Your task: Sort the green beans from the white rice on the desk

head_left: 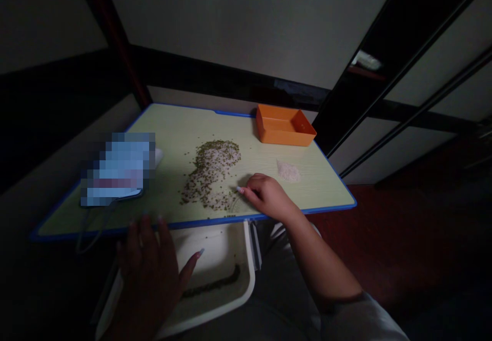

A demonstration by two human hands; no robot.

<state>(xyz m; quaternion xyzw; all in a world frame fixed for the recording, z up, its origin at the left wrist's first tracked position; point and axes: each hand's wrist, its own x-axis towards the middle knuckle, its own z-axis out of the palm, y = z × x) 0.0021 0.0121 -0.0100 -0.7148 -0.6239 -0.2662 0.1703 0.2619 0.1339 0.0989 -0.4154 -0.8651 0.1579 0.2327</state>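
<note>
A spread pile of small green beans mixed with white grains that look like rice [215, 164] lies mid-table. My right hand [271, 195] rests on the table just right of the pile's near end. Its fingers are curled in, with the thumb toward the pile; what they hold, if anything, is hidden. A small separate heap of white grains [288, 171] lies beyond this hand to the right. My left hand [148, 259] is open, fingers spread, at the table's front edge over a white bin [249, 274]. A dark strip of green beans [215, 285] lies on the bin's bottom.
The pale yellow-green table [172, 121] has a blue rim. An orange open box [286, 137] stands at its back right. On the left lies a blurred-out light blue object [119, 169], with a cable hanging near it. Walls close in behind; the room is dim.
</note>
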